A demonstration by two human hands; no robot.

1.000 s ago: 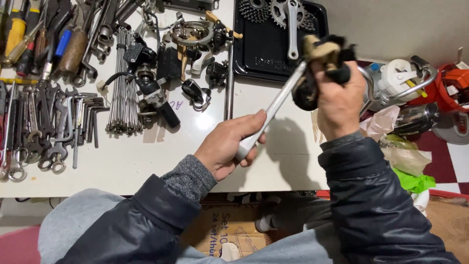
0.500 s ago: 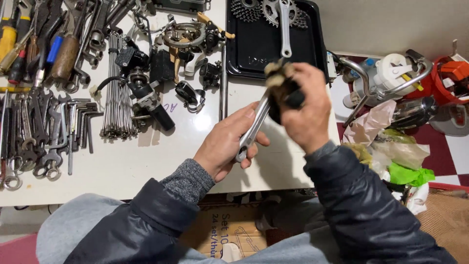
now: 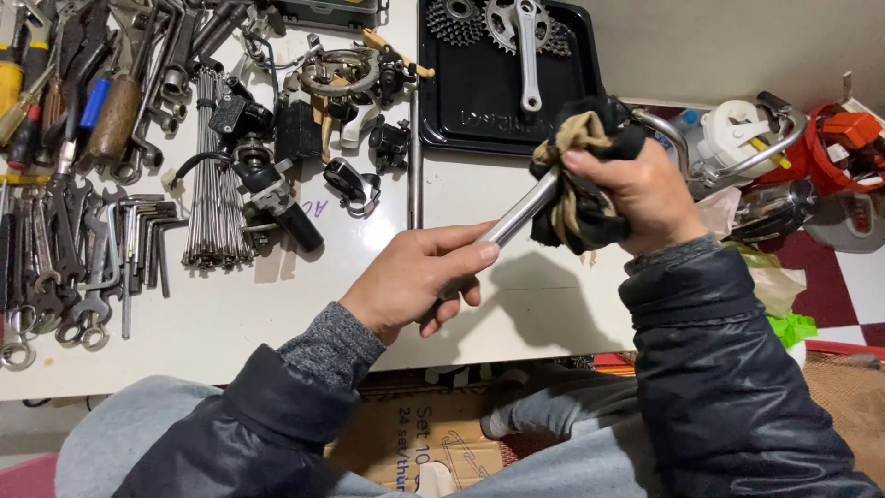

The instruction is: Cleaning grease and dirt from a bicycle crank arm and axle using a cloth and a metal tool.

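While the silver metal bar is held in the air above the white surface, it slants from lower left to upper right, between the two hands. The left hand is closed around the lower end of the bar, with the thumb lying along its top. The right hand is closed on a black and beige rag, and this rag is wrapped around the upper end of the bar, so that end is hidden. Both sleeves are dark and padded; a grey cuff shows at the left wrist.

Just behind the rag, a black tray lies on the surface and carries a silver crank arm with chainrings and a set of toothed sprockets. Beside the tray's left edge, a thin steel rod lies on the surface. Further left is a bundle of spokes, then a row of hex keys and many wrenches at the left edge. Small black bicycle parts are spread between the spokes and the rod. To the right of the surface, well apart from the hands, are a curved chrome handlebar, some plastic bags and a red container. Below the surface edge, a cardboard box stands on the floor.
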